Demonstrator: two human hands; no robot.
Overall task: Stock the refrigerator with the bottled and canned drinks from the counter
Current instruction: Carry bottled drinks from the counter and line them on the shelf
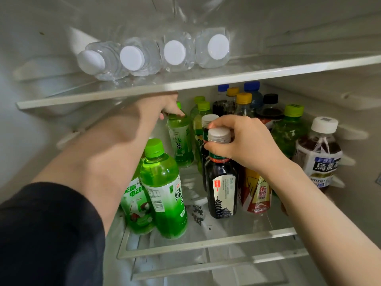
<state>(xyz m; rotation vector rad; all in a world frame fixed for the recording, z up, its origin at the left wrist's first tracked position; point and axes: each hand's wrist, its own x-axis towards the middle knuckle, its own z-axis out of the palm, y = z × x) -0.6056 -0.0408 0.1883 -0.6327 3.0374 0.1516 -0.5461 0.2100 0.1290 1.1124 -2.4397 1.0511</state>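
The right hand point(245, 141) is closed around the neck of a dark tea bottle point(221, 178), fingers wrapped just under its grey cap. That bottle stands upright on the lower glass shelf point(206, 242), long axis vertical, cap up, near the front middle. A second dark bottle with a grey cap point(209, 120) stands directly behind it, touching or almost touching.

The left hand point(167, 108) reaches deeper in, under the upper shelf point(206, 81), and its fingers pinch the top of a pale green tea bottle point(180, 137), which stands upright toward the back left. Its cap is mostly hidden by the fingers.

At the front left, two bright green bottles point(165, 195) stand side by side, leaning slightly. Two more bottles with lime caps point(203, 106) stand behind the dark ones. Just right of the held bottle, under the right wrist, is one red and yellow bottle point(255, 193). At the back are two blue-capped bottles point(251, 87), two yellow-capped ones point(243, 99) and one black-capped one point(270, 99). One round green bottle point(288, 131) and one white-capped brown tea bottle point(319, 153) stand at the right.

On the upper shelf, four clear water bottles point(154, 54) lie on their sides in a row, white caps pointing out toward the viewer.
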